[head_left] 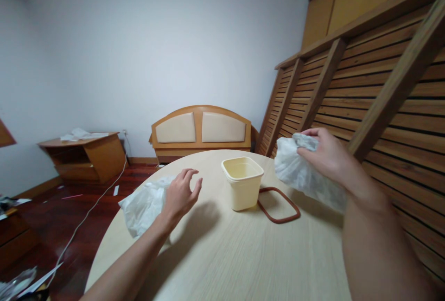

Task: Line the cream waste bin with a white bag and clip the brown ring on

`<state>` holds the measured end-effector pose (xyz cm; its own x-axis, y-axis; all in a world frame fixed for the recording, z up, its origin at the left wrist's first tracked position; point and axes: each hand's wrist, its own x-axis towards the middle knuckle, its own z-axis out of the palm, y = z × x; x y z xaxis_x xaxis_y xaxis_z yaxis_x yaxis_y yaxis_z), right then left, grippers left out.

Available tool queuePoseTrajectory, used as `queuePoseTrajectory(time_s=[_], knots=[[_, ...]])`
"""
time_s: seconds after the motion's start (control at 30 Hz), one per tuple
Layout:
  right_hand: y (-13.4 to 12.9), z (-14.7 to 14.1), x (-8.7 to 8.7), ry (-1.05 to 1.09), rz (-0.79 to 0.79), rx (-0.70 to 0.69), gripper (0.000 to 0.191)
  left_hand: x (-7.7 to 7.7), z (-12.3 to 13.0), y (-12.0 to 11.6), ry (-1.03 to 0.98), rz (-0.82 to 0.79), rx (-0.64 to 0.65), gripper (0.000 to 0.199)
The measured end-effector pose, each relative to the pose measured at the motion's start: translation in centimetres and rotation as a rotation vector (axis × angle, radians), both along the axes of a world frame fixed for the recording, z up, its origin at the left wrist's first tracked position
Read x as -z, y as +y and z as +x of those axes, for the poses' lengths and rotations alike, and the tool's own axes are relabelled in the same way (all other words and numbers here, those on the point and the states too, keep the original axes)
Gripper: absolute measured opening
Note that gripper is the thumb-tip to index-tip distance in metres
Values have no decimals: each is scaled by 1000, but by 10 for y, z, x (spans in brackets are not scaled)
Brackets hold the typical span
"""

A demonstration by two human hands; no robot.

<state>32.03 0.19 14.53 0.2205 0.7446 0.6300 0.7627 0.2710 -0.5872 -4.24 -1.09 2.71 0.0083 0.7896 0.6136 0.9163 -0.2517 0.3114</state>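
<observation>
A cream square plastic bin [245,192] stands upright on the round pale wood table [222,264]; its open top shows nothing inside. Beside it on the right lies a reddish-brown rounded frame [295,216], close against the bin's base. My right hand [325,150] pinches the top of a crumpled whitish plastic bag [295,166], held up over the table's right side. Left of the bin, my left hand [182,192] is raised with its fingers apart and curved, holding nothing. Another crumpled white plastic bag [142,208] lies on the table just beyond it, partly hidden by the hand.
Slatted wooden panels [382,106] lean along the right side, near my right arm. Behind the table is a padded headboard [201,129]. A low wooden cabinet [86,157] stands at the left, with a white cable [100,199] running over the dark red floor.
</observation>
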Motion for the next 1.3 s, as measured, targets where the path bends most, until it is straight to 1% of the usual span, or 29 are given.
queuePoseTrajectory(time_s=[0.03,0.1,0.2,0.27,0.33,0.47,0.53,0.57,0.6,0.67,0.8,0.93,1.0,1.07,1.2,1.23,1.3], knots=[[-8,-5,-4,20,1,-73,38,-1,2,-2,-54,20,42,32],[-21,-9,-8,61,-18,-276,35,-3,7,-5,-176,51,137,28],[-34,-11,-10,25,-130,-551,38,-5,18,-11,-351,82,303,24],[-41,-14,-10,-41,-206,-688,39,-6,27,-17,-444,89,407,22],[-48,-20,-11,-100,-297,-821,36,-7,36,-26,-523,84,514,21],[-55,-45,-9,-199,-504,-1072,30,-7,52,-47,-590,45,753,23],[-55,-60,-5,-200,-535,-1172,30,-6,59,-56,-600,19,832,28],[-53,-66,-3,-206,-534,-1209,30,-6,62,-60,-609,5,849,31],[-52,-73,0,-219,-524,-1232,29,-6,65,-63,-623,-7,849,33],[-48,-83,6,-267,-474,-1232,26,-6,69,-65,-664,-36,802,32],[-41,-91,12,-363,-358,-1141,16,-3,73,-62,-800,-101,686,22],[-36,-92,15,-421,-333,-1073,7,0,75,-54,-913,-152,680,22],[-34,-93,17,-426,-341,-1060,6,0,75,-52,-955,-148,677,21],[-33,-95,20,-403,-357,-1067,8,1,75,-50,-983,-109,667,19],[-32,-100,24,-355,-347,-1086,26,3,75,-48,-1039,-26,643,21],[-32,-100,24,-363,-339,-1089,27,4,75,-48,-1054,-22,637,22],[-33,-101,23,-390,-329,-1085,21,5,76,-47,-1073,-16,629,23]])
